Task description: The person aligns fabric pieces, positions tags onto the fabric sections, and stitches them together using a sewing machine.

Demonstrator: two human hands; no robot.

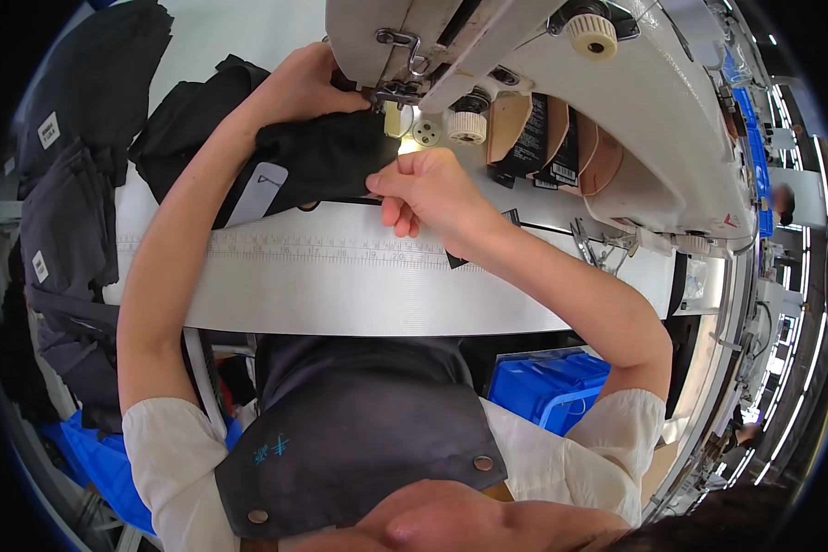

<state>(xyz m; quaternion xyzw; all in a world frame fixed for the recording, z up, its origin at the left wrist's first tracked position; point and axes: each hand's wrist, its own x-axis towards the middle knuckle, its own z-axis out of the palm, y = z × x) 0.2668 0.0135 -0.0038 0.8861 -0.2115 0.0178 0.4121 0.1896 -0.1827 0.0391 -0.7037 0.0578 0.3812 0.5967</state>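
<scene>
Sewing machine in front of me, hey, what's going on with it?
A person has soft black cloth at the presser foot of a bulky white sewing machine. The left hand rests at the cloth's far edge, its fingertips partly hidden by the machine. The right hand pinches the cloth's near right corner. A flat grey tag lies on the cloth, and dark grey garments are piled at the left.

Garment sewing workshop: large sewing machine [658,101], worktable [313,299] with printed ruler, piled dark garments [92,87], blue bin [535,382].
</scene>
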